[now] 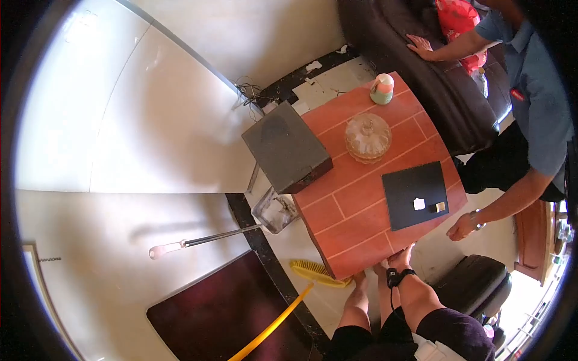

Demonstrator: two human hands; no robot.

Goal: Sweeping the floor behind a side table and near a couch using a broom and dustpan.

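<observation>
My right hand (401,258), below a wrist strap with a small black device, grips the near edge of a low table (356,194) with a brick-patterned red-brown top. Its fingers are partly hidden by the edge. My left hand (360,279) is at the same edge near the left corner, mostly hidden under the top. On the table, close to my right hand, lies a black mat (408,192) bearing a white scrap (419,204) and a small gold-coloured block (440,207). Farther back are a lidded glass bowl (368,135), a multicoloured mug (382,90) and a dark grey box (284,144).
A yellow broom (311,273) leans by the table's left corner, near a long-handled dustpan (273,212). Another person (537,99) bends at the right, one hand on a brown leather sofa (388,58). A black stool (472,284) stands right of me. Cables (248,92) lie behind the box.
</observation>
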